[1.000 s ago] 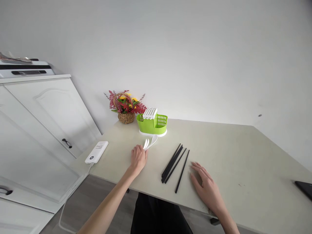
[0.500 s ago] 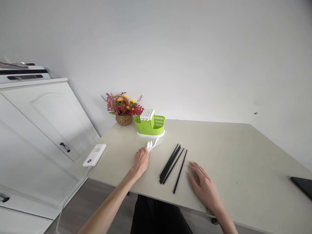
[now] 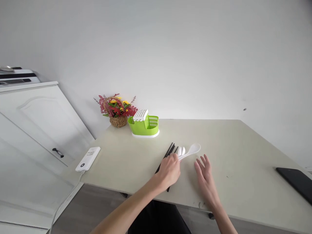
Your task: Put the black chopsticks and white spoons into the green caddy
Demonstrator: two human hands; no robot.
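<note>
Fingers of the left hand (image 3: 169, 170) clenched on a few white spoons (image 3: 180, 151), over black chopsticks (image 3: 171, 149) toward the front edge of the tabletop (image 3: 243, 162). Largest spoon (image 3: 194, 149) — long axis slanting from left fingers toward the right edge — puts its bowl just beyond the right hand (image 3: 206, 181). Right fingers spread, holding nothing. Green basket (image 3: 145, 129): left of centre, near rear edge.

A flower basket (image 3: 118, 121), power bank (image 3: 88, 159) and black phone (image 3: 296, 183) rest on the table (image 3: 219, 139).
</note>
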